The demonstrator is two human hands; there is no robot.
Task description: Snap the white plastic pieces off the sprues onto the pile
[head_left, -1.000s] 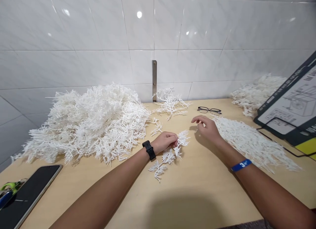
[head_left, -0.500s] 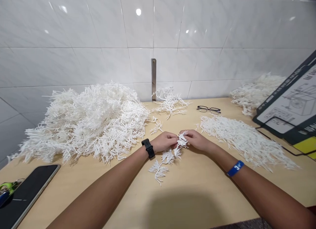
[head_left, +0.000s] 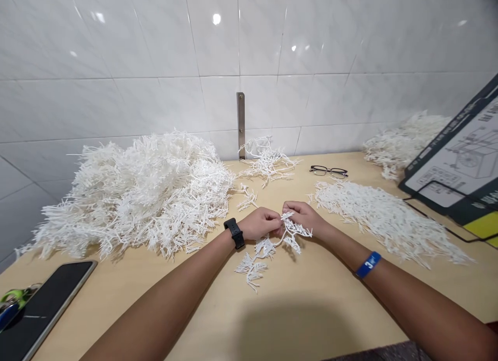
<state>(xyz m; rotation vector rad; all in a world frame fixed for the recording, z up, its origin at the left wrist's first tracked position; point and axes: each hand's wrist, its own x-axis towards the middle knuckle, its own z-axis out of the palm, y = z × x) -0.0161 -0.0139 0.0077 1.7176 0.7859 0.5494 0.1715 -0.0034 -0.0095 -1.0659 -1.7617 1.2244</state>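
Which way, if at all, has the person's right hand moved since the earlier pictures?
Yes: against the eyeglasses, the right hand has moved left and nearer the viewer, closer to the left hand.

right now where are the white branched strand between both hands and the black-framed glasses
white branched strand [head_left: 296,230], head view, on its side branches
black-framed glasses [head_left: 328,171], head view, on the bridge

A thin, branching white sprig [head_left: 292,228] bristling with short strands, pinched between left hand [head_left: 259,223] and right hand [head_left: 305,219]
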